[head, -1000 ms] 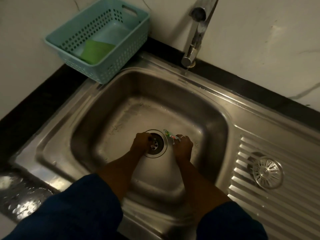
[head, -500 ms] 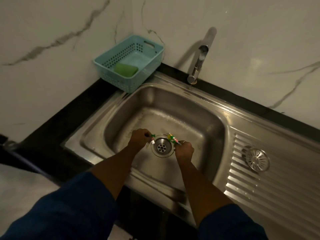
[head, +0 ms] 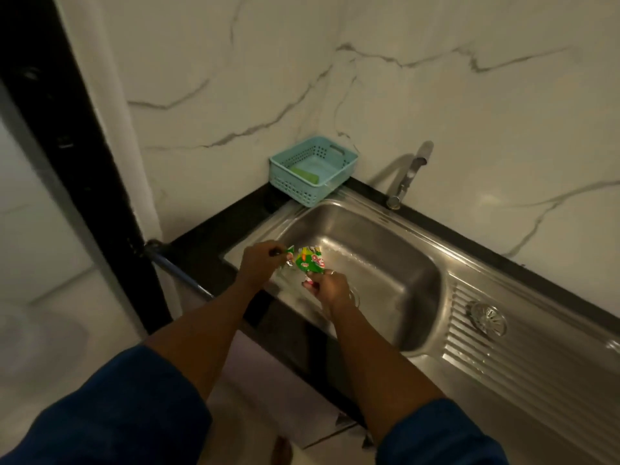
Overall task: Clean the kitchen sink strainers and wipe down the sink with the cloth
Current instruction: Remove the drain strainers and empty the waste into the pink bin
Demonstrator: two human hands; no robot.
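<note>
- The left hand has its fingers curled together, the tips pinching the left corner of a green sachet.
- The right hand has its fingers curled up round the lower edge of the same sachet, which stands up just above its knuckles.
- The sachet spans the short gap between the two sets of fingertips; I cannot tell whether it is one piece or torn in two.
- Both hands are over the front left part of the sink, whose basin opens beyond and to the right of the fingers.
- The strainer lies flat on the ribbed drainboard, well to the right of the right fingers and touched by neither hand.
- Beyond the fingers, at the sink's back corner, stands a pale blue basket with a green pad in it; the tap is to its right.
</note>
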